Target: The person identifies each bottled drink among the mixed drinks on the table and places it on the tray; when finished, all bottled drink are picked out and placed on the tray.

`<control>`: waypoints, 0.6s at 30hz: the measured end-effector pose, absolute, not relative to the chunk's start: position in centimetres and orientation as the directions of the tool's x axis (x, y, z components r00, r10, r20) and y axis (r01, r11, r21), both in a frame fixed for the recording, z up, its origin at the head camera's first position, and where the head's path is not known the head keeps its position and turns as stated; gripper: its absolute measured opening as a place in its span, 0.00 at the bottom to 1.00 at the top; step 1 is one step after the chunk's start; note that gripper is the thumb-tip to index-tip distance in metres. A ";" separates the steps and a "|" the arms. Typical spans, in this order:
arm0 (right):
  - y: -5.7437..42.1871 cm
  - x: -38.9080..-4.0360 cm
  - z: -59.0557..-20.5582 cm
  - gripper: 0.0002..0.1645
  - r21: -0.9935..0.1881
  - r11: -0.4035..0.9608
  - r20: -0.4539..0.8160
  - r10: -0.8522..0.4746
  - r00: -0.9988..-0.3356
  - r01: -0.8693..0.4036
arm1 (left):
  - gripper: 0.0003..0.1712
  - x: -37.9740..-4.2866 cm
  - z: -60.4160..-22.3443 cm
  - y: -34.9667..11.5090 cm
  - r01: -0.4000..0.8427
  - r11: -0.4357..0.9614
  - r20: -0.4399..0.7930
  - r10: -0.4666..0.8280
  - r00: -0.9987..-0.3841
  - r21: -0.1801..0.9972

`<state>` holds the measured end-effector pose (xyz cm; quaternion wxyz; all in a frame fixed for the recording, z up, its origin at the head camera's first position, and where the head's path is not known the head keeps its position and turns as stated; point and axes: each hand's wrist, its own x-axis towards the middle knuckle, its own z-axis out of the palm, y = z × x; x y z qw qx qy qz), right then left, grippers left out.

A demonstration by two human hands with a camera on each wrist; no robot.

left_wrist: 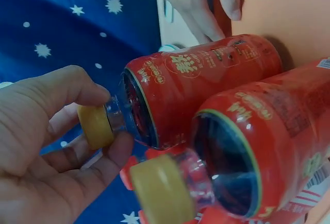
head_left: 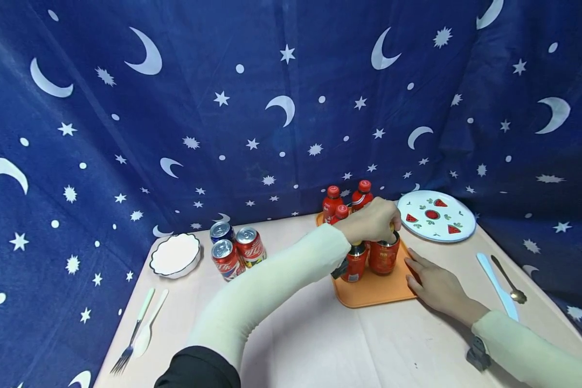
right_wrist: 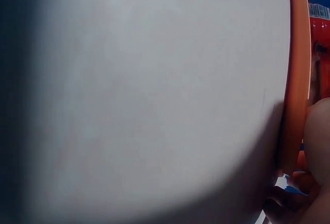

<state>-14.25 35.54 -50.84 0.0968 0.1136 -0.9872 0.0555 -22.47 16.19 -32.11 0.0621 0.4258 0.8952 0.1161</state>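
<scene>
Several red-labelled drink bottles stand on an orange tray. My left hand reaches over the tray. In the left wrist view, its thumb and fingers pinch one upright bottle at the neck, just by the yellow cap. A second yellow-capped bottle stands close beside it. Behind these are red-capped bottles. My right hand rests at the tray's right edge with fairly straight fingers touching it. The right wrist view shows only part of that hand against the tray rim.
Three drink cans stand left of centre, near a white scalloped bowl. A fork and a white spoon lie at front left. Right of the tray are a watermelon-patterned plate, a light-blue knife and a metal spoon.
</scene>
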 end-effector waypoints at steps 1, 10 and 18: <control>35.5 -14.2 -50.8 0.32 -0.088 0.968 0.206 -0.214 -0.955 -0.236 | 0.10 -22.6 -32.3 16.3 0.744 0.616 -0.016 0.773 -0.634 0.259; 35.4 -14.1 -50.7 0.31 -0.094 0.964 0.224 -0.225 -0.948 -0.250 | 0.11 -22.7 -33.2 17.1 0.790 0.577 0.022 0.805 -0.593 0.209; 35.5 -14.0 -50.8 0.30 -0.081 0.962 0.254 -0.234 -0.938 -0.262 | 0.07 -22.3 -33.5 17.9 0.756 0.590 -0.017 0.791 -0.611 0.283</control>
